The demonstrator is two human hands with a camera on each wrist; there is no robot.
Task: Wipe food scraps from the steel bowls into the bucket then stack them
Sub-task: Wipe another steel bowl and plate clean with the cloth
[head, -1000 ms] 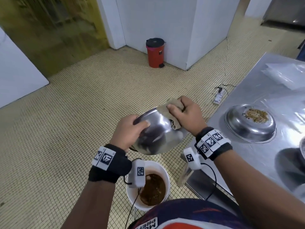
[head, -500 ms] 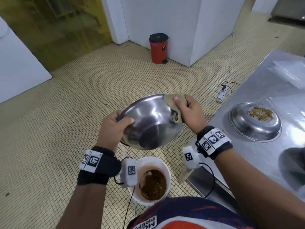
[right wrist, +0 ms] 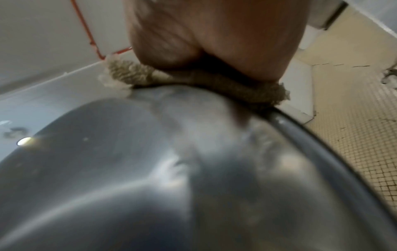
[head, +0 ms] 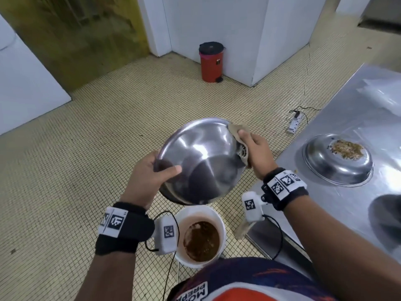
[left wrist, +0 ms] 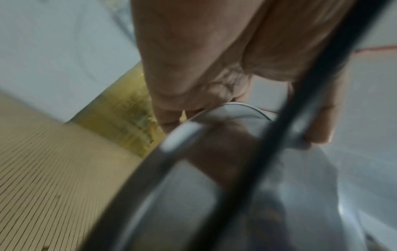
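Note:
A shiny steel bowl [head: 201,161] is held tilted toward me above a white bucket [head: 221,222] of brown scraps on the floor. My left hand [head: 152,177] grips its left rim, thumb inside; the left wrist view shows the rim [left wrist: 236,108] between thumb and fingers. My right hand [head: 256,153] holds a beige cloth [head: 236,131] against the bowl's right rim; the cloth [right wrist: 193,79] lies folded over the rim under my palm. A second steel bowl [head: 321,161] with scraps stands on the steel table [head: 347,118].
A red pedal bin [head: 211,61] stands by the white wall corner. A power strip [head: 295,123] with a cable lies on the tiled floor beside the table. A clear plastic sheet [head: 384,94] lies at the table's far end. Another dark bowl's edge [head: 388,213] shows at right.
The bowl has tipped its inside more toward me and shifted left. My left hand has slid down its left rim; the cloth has moved from inside the bowl to its right rim.

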